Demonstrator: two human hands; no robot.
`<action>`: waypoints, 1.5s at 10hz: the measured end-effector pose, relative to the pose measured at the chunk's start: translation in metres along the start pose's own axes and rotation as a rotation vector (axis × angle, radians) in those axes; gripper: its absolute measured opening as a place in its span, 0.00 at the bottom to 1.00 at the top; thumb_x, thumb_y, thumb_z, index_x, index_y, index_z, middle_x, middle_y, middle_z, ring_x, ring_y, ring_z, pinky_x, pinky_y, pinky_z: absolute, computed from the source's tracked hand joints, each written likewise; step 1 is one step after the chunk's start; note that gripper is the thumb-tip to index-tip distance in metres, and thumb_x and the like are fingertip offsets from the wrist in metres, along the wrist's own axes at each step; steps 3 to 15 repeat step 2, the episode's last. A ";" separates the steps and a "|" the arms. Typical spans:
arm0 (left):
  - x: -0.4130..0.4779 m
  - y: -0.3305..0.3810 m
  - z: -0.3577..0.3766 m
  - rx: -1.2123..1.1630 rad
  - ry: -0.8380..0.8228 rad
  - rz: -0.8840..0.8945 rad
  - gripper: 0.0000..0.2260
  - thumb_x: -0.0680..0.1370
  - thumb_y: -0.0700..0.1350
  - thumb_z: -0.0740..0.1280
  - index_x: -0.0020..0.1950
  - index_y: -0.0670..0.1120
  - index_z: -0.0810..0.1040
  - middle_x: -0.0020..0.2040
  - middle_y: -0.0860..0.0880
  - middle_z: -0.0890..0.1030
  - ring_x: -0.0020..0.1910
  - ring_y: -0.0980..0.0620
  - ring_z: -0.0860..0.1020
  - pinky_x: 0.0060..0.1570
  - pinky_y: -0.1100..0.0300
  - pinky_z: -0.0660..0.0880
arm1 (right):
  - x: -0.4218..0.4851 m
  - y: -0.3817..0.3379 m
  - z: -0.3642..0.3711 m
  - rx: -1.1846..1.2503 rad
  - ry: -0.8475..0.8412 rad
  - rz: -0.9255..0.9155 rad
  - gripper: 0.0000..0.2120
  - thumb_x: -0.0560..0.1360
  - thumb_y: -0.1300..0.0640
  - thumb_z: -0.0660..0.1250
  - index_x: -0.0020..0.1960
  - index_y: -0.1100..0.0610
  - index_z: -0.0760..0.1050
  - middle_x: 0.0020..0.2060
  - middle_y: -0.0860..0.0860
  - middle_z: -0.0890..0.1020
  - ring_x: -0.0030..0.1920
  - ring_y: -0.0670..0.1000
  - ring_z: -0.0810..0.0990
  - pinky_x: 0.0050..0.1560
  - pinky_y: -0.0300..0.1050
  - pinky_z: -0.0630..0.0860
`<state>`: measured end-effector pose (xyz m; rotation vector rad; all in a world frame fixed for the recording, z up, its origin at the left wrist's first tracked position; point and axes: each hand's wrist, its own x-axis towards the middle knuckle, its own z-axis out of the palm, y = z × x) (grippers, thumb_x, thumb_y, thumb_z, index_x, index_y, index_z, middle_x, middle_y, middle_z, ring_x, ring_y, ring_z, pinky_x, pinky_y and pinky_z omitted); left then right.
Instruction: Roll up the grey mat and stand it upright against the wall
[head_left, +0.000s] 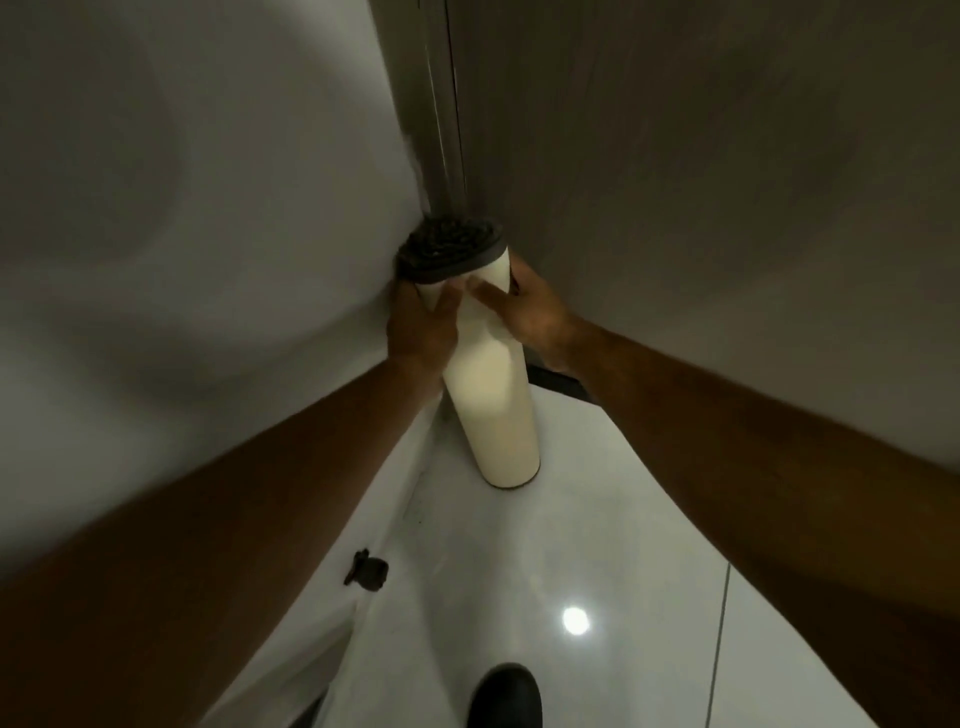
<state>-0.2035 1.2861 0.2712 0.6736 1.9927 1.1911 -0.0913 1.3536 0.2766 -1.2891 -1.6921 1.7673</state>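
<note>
The rolled mat (493, 410) stands upright in the corner, its cream underside facing out and its dark grey top end showing as a spiral. Its lower end rests on the glossy white floor (597, 519). The upper end leans into the corner between the white wall (182, 234) and a grey-brown panel. My left hand (421, 332) wraps the roll just below the top from the left. My right hand (524, 306) grips it from the right, fingers across the front.
A grey-brown door or panel (701, 182) forms the right side of the corner. A small black fitting (366, 569) sits on the wall low down at left. A black shoe tip (506, 696) is on the floor at the bottom.
</note>
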 end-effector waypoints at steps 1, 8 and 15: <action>-0.006 0.003 0.000 -0.035 0.018 -0.088 0.25 0.78 0.51 0.69 0.72 0.41 0.70 0.68 0.40 0.76 0.65 0.42 0.75 0.66 0.46 0.73 | -0.012 -0.006 -0.002 -0.030 0.029 0.045 0.22 0.79 0.51 0.68 0.70 0.57 0.71 0.63 0.57 0.81 0.60 0.57 0.80 0.63 0.57 0.78; -0.016 0.010 0.002 -0.035 0.118 -0.147 0.30 0.77 0.51 0.71 0.73 0.39 0.67 0.70 0.38 0.73 0.67 0.41 0.74 0.67 0.49 0.72 | -0.024 -0.013 -0.018 0.024 0.038 0.033 0.23 0.78 0.52 0.70 0.69 0.59 0.72 0.64 0.57 0.80 0.62 0.56 0.80 0.64 0.55 0.78; -0.016 0.010 0.002 -0.035 0.118 -0.147 0.30 0.77 0.51 0.71 0.73 0.39 0.67 0.70 0.38 0.73 0.67 0.41 0.74 0.67 0.49 0.72 | -0.024 -0.013 -0.018 0.024 0.038 0.033 0.23 0.78 0.52 0.70 0.69 0.59 0.72 0.64 0.57 0.80 0.62 0.56 0.80 0.64 0.55 0.78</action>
